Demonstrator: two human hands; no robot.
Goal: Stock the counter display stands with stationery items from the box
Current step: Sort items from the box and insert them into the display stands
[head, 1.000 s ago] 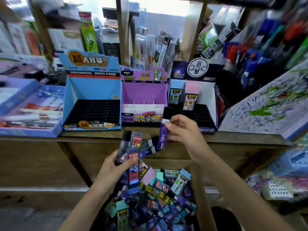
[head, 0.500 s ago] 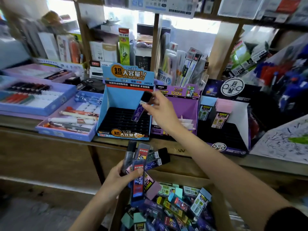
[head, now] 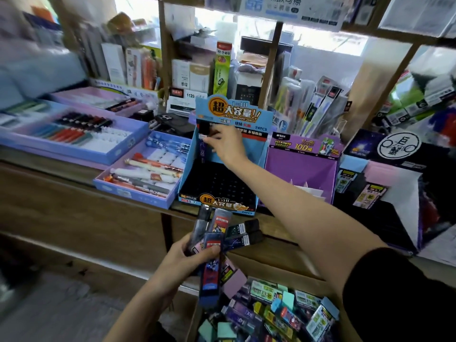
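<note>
My right hand (head: 225, 145) pinches a slim purple lead case with a black cap (head: 203, 141), held upright at the back left corner of the blue display stand (head: 260, 169), over its black slotted tray. My left hand (head: 183, 264) grips a fanned bunch of several lead cases (head: 222, 239) below the counter edge. The cardboard box (head: 278, 265) at the bottom right is full of mixed colourful lead cases (head: 271, 312).
A purple display stand (head: 299, 166) and a black one (head: 404, 188) holding a few cases stand to the right of the blue stand. Lilac pen trays (head: 140, 176) lie on the wooden counter (head: 61, 193) to the left. Packed shelves rise behind.
My right hand has carried the purple case from in front of the black stand leftward and up to the blue stand's back left corner. The view turned left. My left hand kept its bunch.
</note>
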